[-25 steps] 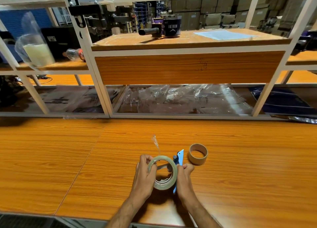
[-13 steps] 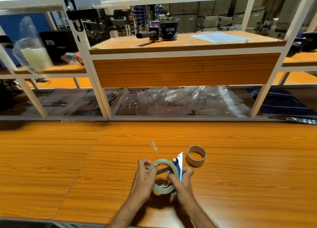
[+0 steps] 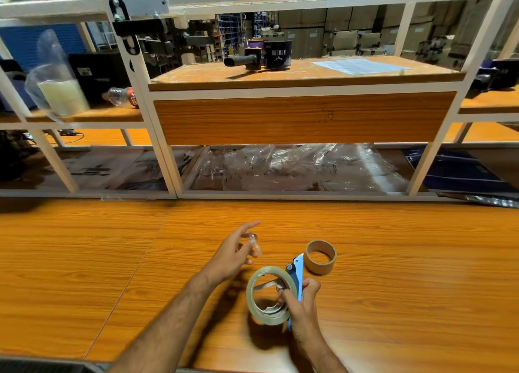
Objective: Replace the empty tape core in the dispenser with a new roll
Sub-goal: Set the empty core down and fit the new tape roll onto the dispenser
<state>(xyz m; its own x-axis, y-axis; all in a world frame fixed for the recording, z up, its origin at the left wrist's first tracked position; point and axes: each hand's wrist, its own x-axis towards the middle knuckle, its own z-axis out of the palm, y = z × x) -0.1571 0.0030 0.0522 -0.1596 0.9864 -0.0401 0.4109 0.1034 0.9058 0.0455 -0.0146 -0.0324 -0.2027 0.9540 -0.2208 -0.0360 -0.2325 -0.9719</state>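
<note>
While the orange wood-grain desk fills the lower half of the view, a white-framed shelf unit rises behind it, carrying a wooden panel, crumpled clear plastic bags in the lowest bay, and on the upper board a black tape dispenser beside a pale blue sheet. On the shelf to the left stand a clear bag with whitish contents and a plastic bottle lying on its side. Nearer in, both bare forearms reach from the bottom edge over the desk. The right hand has its grip clamped around the blue dispenser, fingers wrapped round the frame's lower part with the thumb pressing at the hub inside the ring, so the new tape roll sits just to the left of that grip, mounted on the dispenser and held above the desk surface. The left hand is off the roll, raised up and to the left of it, its grip pinched together on the free end of tape, thumb and a fingertip closed on the clear strip while the other fingers are spread out. That strip runs down and right from the pinch to the top of the roll. Just beyond the dispenser's blue tip, apart from both hands, the empty brown cardboard core stands on its edge-rim on the desk.
</note>
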